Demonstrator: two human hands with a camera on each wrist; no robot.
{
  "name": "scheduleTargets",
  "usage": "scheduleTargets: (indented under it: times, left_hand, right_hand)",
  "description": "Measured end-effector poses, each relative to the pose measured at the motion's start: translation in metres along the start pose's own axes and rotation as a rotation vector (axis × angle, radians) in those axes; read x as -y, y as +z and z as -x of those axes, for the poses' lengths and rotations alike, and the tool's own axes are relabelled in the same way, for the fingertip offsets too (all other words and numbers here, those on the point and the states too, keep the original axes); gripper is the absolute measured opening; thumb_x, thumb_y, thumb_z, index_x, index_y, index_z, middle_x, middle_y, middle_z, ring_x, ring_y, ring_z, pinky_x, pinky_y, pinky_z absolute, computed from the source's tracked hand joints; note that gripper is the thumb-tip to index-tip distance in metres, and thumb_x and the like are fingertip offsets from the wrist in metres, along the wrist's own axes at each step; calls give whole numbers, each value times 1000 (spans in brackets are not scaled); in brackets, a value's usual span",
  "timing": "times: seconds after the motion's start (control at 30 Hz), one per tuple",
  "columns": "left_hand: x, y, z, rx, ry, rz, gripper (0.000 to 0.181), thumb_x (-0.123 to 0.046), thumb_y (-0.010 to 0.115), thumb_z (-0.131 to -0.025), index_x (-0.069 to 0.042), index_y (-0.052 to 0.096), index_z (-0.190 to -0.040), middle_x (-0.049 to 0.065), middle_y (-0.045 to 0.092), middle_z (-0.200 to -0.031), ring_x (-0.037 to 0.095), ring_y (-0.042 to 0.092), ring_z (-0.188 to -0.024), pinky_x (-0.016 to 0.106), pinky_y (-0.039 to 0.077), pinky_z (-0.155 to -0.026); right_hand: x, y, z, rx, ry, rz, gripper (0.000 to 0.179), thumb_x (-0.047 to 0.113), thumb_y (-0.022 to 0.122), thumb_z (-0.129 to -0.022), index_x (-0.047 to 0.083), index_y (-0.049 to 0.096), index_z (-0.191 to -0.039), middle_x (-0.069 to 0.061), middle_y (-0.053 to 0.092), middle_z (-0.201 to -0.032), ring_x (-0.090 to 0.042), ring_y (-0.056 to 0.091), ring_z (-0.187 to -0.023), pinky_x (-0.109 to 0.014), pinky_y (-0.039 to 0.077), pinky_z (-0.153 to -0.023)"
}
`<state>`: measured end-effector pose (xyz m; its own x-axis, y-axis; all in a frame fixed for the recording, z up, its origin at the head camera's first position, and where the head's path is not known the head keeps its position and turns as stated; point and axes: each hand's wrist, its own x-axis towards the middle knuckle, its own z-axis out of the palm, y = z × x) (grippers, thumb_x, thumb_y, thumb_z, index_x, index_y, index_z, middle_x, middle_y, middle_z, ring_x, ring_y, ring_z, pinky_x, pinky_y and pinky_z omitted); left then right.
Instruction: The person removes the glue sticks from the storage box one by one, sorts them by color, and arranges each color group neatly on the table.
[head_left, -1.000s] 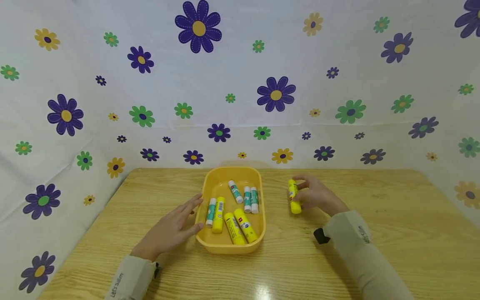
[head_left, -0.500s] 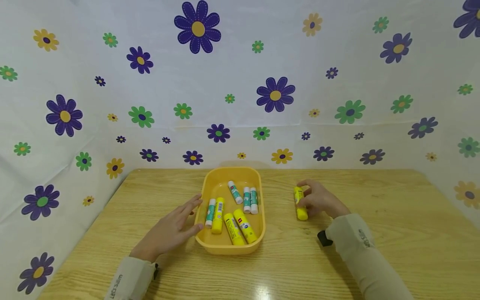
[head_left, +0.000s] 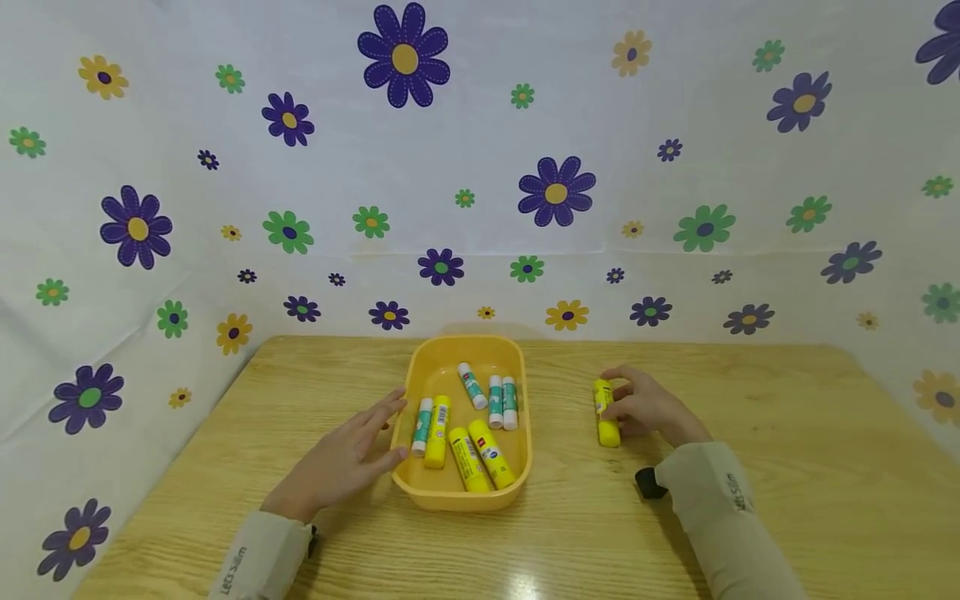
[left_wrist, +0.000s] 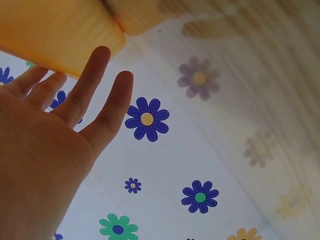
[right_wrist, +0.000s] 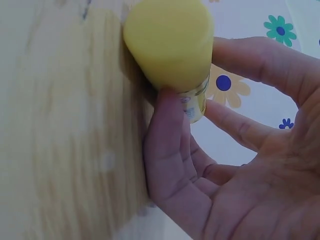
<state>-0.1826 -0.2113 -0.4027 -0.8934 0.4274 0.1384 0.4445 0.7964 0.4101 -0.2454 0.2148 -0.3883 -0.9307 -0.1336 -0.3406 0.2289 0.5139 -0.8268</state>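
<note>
To the right of the yellow tray (head_left: 461, 502), my right hand (head_left: 651, 410) grips a yellow glue stick (head_left: 604, 415) that lies on the table. The right wrist view shows the broad end of this glue stick (right_wrist: 170, 40) close up, with thumb and fingers around its sides. My left hand (head_left: 337, 458) has its fingers spread and rests against the tray's left rim. Inside the tray lie three yellow glue sticks, one of them upright-facing (head_left: 437, 432) at the left, and several smaller white and green glue sticks (head_left: 471, 386).
A wooden table (head_left: 352, 550) carries the tray, with bare surface around it. Behind it and at the sides hangs a white cloth (head_left: 480, 133) printed with flowers.
My right hand has moved the yellow glue stick a little to the right and nearer to me. The left hand stays at the tray.
</note>
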Motion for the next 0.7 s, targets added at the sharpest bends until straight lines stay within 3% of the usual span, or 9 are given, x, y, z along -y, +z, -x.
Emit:
scheduleTargets:
  times: [0.3, 0.7]
  left_hand:
    - [0, 1, -1, -26, 37, -7, 69, -42, 59, -101, -8, 38, -156, 10, 30, -164, 33, 62, -119, 63, 48, -99]
    - [0, 1, -1, -17, 37, -5, 68, -42, 59, -101, -8, 38, -156, 9, 29, -164, 34, 62, -119, 63, 47, -99]
  right_hand:
    - [2, 3, 3, -12, 3, 16, 74, 3, 70, -88, -2, 32, -151, -37, 38, -141, -37, 54, -105, -34, 59, -82]
    - [2, 3, 4, -23, 4, 0, 75, 4, 70, -90, -2, 29, -153, -36, 39, -140, -38, 53, -107, -33, 59, -80]
